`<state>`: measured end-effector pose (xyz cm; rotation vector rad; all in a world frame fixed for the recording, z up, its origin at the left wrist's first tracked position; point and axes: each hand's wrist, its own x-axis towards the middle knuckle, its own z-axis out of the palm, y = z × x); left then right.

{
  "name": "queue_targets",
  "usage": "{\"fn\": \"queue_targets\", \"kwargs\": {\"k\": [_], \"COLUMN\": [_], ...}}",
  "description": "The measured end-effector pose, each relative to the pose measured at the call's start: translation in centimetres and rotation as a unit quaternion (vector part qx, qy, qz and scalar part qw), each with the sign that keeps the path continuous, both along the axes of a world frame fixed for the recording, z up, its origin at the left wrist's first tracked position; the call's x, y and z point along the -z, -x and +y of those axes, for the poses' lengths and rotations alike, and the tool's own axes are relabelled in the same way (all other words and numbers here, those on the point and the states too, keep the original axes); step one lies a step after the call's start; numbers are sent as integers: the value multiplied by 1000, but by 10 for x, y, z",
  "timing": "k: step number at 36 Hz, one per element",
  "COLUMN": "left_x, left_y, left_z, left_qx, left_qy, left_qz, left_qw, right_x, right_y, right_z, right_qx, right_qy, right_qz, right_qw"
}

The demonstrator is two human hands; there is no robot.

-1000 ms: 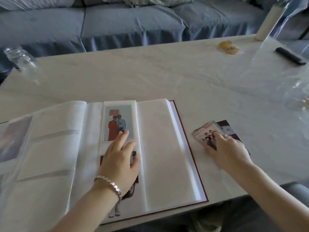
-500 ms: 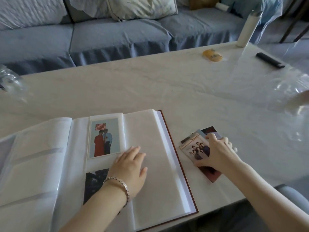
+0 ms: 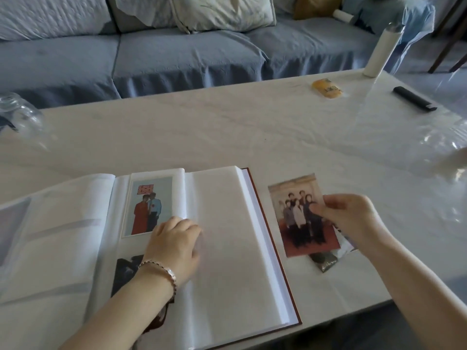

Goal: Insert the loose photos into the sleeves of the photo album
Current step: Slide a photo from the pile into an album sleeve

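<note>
Now my right hand (image 3: 353, 221) has the top group photo (image 3: 298, 218) up off the pile of loose photos (image 3: 324, 263). It pinches the photo's right edge between thumb and fingers. Half a second ago that hand lay on the pile. The photo is face up just right of the album (image 3: 227, 261), not touching it, and the rest of the pile lies under it on the counter (image 3: 227, 127).

My left hand (image 3: 174, 246) has slid off the filled sleeves to the inner edge of the blank page. It rests there with fingers loosely bent, tips on the page, holding nothing that I can see. The couple photo (image 3: 147, 205) and the dark photo (image 3: 126, 271) sit in their sleeves.

So the pick looks done and inserting comes next. The left hand is probably there to open an empty sleeve, but I can't see a sleeve mouth.
</note>
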<state>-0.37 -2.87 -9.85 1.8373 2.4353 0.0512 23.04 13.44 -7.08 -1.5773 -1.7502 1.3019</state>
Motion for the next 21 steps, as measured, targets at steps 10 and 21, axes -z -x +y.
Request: {"fn": "queue_targets", "kwargs": {"k": [10,21], "left_x": [-19,-2], "left_y": [16,36], "left_z": [10,-1], "left_qx": [-261,-373], "left_qy": [-59,-229], "left_qz": [-519,-304], "left_qw": [812,846], "right_x": [-6,33], "right_y": [95,137], "right_z": [-27,-46], "right_qx": [-55,-210], "right_qy": [106,-185], "right_qz": [174,-100], "right_qw": [978,955]}}
